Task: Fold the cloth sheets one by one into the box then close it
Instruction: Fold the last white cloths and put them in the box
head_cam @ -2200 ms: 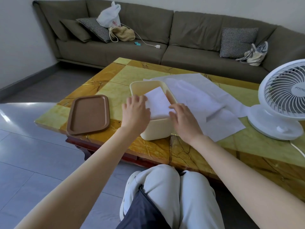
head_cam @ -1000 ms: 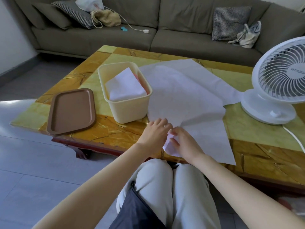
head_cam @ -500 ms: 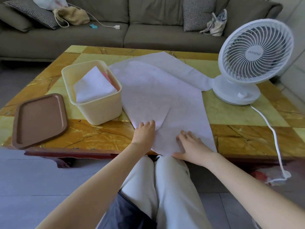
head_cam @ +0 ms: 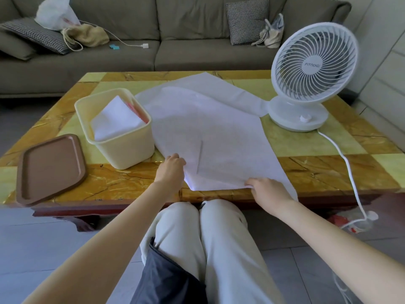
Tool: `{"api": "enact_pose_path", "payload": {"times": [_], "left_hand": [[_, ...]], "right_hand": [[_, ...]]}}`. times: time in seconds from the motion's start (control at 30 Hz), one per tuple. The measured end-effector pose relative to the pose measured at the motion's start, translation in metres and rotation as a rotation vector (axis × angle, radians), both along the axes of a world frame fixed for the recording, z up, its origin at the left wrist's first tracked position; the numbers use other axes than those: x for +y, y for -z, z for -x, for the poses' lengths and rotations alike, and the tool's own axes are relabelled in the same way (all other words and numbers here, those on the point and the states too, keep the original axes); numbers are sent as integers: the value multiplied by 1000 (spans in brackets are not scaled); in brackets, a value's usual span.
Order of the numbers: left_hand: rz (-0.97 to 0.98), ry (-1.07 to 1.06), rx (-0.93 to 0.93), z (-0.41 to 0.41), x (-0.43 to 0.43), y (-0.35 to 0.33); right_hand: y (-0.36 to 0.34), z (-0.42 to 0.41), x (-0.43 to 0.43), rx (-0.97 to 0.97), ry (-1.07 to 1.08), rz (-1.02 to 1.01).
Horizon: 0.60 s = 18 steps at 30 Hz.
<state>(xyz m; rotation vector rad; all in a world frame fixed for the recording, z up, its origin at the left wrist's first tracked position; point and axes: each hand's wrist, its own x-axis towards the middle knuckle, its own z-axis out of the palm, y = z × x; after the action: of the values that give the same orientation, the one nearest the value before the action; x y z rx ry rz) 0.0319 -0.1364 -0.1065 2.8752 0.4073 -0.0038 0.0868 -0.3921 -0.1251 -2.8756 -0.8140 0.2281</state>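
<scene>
1. Light trousers [head_cam: 210, 242] are seen nearest, and both bare forearms are stretched over the knees to the near edge of the tabletop [head_cam: 328, 172].
2. The left hand [head_cam: 172, 170] is curled at the near left corner of the top cloth sheet [head_cam: 210, 137], and the edge is pinched by its fingers [head_cam: 176, 158].
3. The same sheet's near edge is gripped further right by the right hand [head_cam: 266, 190], knuckles up.
4. The sheet is spread across the middle of the tabletop, over a second white sheet [head_cam: 221, 86].
5. An open cream box [head_cam: 127, 145] is set just left of the sheets, with a folded cloth [head_cam: 116, 119] leaning inside.
6. A brown lid [head_cam: 50, 167] is laid flat left of the box.
7. A white fan [head_cam: 311, 69] is stood at the far right, and its cord [head_cam: 347, 165] trails to the floor.
8. A grey sofa [head_cam: 197, 47] with checked cushions is seen behind.
</scene>
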Motion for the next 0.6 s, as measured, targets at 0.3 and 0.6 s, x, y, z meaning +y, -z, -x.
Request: {"api": "enact_pose_path", "payload": {"times": [0.3, 0.6], "left_hand": [[-76, 262, -5, 6, -52, 2], [-148, 584, -286, 15, -57, -46]], "right_hand": [[-11, 20, -34, 0, 58, 51], [-21, 7, -53, -131, 118, -83]]}}
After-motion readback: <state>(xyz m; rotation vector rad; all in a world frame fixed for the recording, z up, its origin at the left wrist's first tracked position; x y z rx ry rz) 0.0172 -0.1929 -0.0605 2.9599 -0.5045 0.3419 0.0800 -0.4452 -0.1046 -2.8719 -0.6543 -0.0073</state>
